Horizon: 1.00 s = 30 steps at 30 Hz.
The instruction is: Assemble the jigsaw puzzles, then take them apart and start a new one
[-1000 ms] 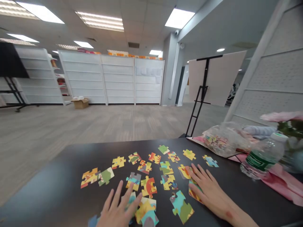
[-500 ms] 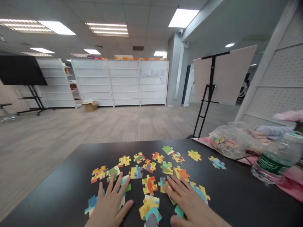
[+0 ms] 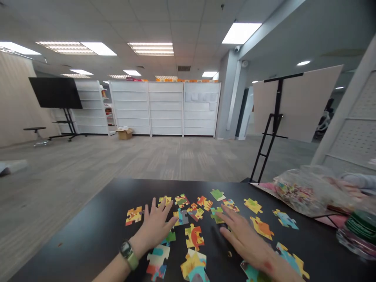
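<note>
- Lying flat, printed side up: a loose scatter of bright, knob-edged jigsaw pieces [image 3: 195,212] across the middle of the smooth black desk [image 3: 82,235].
- Left hand [image 3: 154,225], back upward, aimed at the desk's far edge. Grip spread wide. Partly covers a small yellow piece [image 3: 165,199]. Watch with pale green band [image 3: 133,260] on that wrist.
- Nearer than that hand: cream-and-teal piece [image 3: 159,253] against a red-and-blue piece [image 3: 155,271]; cannot tell whether locked or only touching. Pair's long axis runs near to far, far end leaning slightly right.
- Between the hands: red-and-yellow piece [image 3: 194,237], long axis roughly near to far.
- Right hand [image 3: 243,237], back upward, pointing far and left. Grip spread, thumb apart; tips beside a green piece [image 3: 216,216]. Underside hidden; cannot tell what lies beneath.
- Right of it: orange-and-yellow piece [image 3: 262,228], long axis slanting from far left to near right. Pale-blue-and-yellow piece [image 3: 286,219] farther right, same slant.
- Near edge: yellow-and-teal cluster [image 3: 194,266], cut off by the frame.
- Desk's right side: clear plastic bottle with green label [image 3: 362,227]; translucent crumpled bag [image 3: 302,192] near it.
</note>
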{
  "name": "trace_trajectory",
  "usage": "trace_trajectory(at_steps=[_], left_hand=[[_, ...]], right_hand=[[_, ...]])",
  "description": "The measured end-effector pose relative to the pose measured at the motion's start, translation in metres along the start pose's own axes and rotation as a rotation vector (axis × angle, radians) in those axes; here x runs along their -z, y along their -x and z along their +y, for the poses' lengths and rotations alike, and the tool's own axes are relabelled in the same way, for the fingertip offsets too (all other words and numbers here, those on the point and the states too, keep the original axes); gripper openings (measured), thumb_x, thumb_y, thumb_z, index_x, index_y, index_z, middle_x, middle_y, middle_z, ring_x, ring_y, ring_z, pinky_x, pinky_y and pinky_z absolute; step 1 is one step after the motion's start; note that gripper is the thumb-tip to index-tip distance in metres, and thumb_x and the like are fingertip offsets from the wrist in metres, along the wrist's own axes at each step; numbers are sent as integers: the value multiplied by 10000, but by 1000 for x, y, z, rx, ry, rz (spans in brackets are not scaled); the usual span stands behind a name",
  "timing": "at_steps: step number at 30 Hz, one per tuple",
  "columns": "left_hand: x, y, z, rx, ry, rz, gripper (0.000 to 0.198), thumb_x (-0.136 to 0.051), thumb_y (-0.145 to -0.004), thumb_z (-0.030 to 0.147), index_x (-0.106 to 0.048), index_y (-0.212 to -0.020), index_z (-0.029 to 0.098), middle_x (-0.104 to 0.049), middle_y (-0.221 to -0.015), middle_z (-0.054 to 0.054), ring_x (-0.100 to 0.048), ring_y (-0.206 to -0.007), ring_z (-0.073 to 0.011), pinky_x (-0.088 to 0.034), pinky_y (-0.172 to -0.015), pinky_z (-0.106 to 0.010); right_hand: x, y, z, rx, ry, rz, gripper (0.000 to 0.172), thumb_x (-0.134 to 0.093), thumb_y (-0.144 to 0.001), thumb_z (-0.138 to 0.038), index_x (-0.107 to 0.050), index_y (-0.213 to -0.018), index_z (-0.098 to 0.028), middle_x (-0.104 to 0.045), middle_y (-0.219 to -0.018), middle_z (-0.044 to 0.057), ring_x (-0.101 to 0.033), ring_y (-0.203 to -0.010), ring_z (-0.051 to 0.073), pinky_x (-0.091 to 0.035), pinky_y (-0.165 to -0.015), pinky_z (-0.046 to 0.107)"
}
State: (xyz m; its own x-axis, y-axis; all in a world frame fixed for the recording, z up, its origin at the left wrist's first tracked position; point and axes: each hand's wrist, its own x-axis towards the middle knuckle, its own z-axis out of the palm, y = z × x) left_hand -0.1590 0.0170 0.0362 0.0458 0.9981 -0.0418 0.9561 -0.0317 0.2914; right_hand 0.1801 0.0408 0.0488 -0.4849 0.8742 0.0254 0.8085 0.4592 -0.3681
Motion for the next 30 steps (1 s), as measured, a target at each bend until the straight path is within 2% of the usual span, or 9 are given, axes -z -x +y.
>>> trace_trajectory(at_steps=[4,7,9,12,15,18,22,26,30], left_hand=[[-13,-31,21,-65,-20,31,654,-320,-972,689,-383,-1539,370,-339,-1624,-109,-187,-1496,-476,-145,-1149,-700],[-17,-50,24,-79,-24,52,630,-301,-966,705,-479,-1478,384,-379,-1600,-119,-235,-1477,-490,-180,-1120,-720],[-14,-63,18,-90,-20,63,606,-306,-970,695,-532,-1433,377,-389,-1594,-117,-247,-1473,-489,-190,-1120,-713],[-8,-83,2,-124,-13,72,523,-365,-984,629,-576,-1385,367,-381,-1600,-103,-272,-1475,-455,-204,-1141,-671],[-4,-100,-10,-166,-12,91,405,-409,-1008,495,-618,-1334,373,-433,-1567,-69,-325,-1469,-368,-241,-1162,-593],[-4,-110,-16,-179,-15,129,365,-421,-1015,352,-663,-1289,364,-524,-1477,-62,-419,-1408,-294,-309,-1147,-498],[-9,-113,-17,-150,-11,173,361,-450,-1006,323,-679,-1278,389,-575,-1390,-57,-501,-1306,-276,-374,-1081,-426],[-15,-113,-17,-108,2,209,363,-435,-1007,333,-679,-1256,434,-571,-1383,-44,-500,-1277,-298,-381,-1033,-443],[-17,-114,-14,-100,5,235,389,-422,-998,285,-642,-1303,387,-575,-1384,-58,-489,-1291,-292,-378,-1028,-445]], right_hand=[[-16,-57,-38,92,-29,13,625,-337,-1008,-612,-499,-1488,-246,-385,-1603,117,-312,-1492,316,-260,-1203,513],[-29,-89,-45,65,37,26,587,-347,-1005,-594,-615,-1377,-226,-504,-1516,142,-417,-1419,336,-324,-1144,505],[-33,-104,-42,40,70,43,572,-344,-1008,-560,-644,-1338,-203,-527,-1489,159,-443,-1390,346,-329,-1127,504],[-34,-123,-35,6,79,69,583,-348,-1007,-486,-573,-1420,-141,-491,-1512,196,-426,-1396,368,-318,-1124,515],[-35,-144,-35,-43,68,100,557,-348,-994,-335,-501,-1478,-106,-514,-1496,192,-472,-1366,339,-336,-1114,472],[-34,-163,-38,-58,47,131,556,-379,-935,-191,-513,-1469,-112,-580,-1449,144,-515,-1341,259,-340,-1119,365],[-21,-164,-21,-107,75,182,567,-438,-835,-94,-612,-1373,-141,-585,-1445,117,-497,-1354,245,-331,-1119,321],[-8,-144,11,-203,154,164,415,-460,-792,-48,-753,-1069,-145,-712,-1161,179,-618,-1163,322,-412,-1012,406],[-15,-138,18,-226,190,151,369,-503,-764,-35,-750,-1018,-141,-700,-1120,186,-626,-1103,330,-443,-948,404]])
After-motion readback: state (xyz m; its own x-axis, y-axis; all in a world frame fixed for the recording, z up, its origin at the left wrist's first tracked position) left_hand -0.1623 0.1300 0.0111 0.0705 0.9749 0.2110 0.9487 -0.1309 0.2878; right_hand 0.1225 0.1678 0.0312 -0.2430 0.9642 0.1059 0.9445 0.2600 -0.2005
